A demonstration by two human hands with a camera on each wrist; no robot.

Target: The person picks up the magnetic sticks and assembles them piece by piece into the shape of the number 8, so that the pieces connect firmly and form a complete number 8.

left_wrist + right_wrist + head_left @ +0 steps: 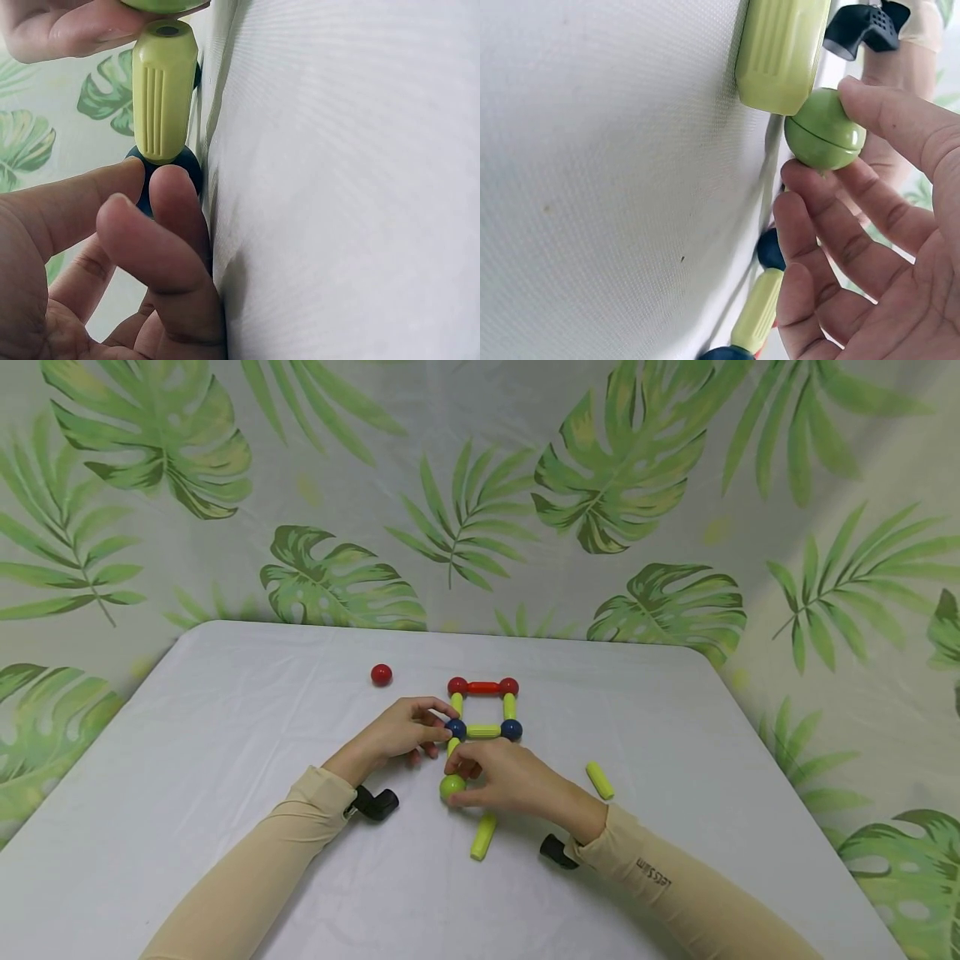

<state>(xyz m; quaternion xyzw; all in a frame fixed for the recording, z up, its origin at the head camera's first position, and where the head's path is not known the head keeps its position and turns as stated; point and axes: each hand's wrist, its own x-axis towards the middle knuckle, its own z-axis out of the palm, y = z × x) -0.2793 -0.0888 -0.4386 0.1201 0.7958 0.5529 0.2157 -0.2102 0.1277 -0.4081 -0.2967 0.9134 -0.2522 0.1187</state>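
Observation:
In the head view my left hand (pixel 401 727) pinches a blue ball (pixel 455 728) at the near left corner of a square of balls and rods. From that ball a yellow-green rod (pixel 163 94) reaches toward me. My right hand (pixel 510 777) holds a green ball (pixel 825 131) between thumb and fingers, right at the rod's near end. A dark spot shows on that rod end in the left wrist view, the green ball close over it. The square's other corners are a second blue ball (pixel 512 729) and two red balls, joined by yellow-green rods and one red rod (pixel 483 687).
A loose red ball (pixel 381 674) lies to the far left of the square. One loose yellow-green rod (pixel 483 837) is on the white tablecloth (pixel 300 885) nearer me, another rod (pixel 600 780) off to the right. Leaf-patterned cloth (pixel 465 527) hangs behind the table.

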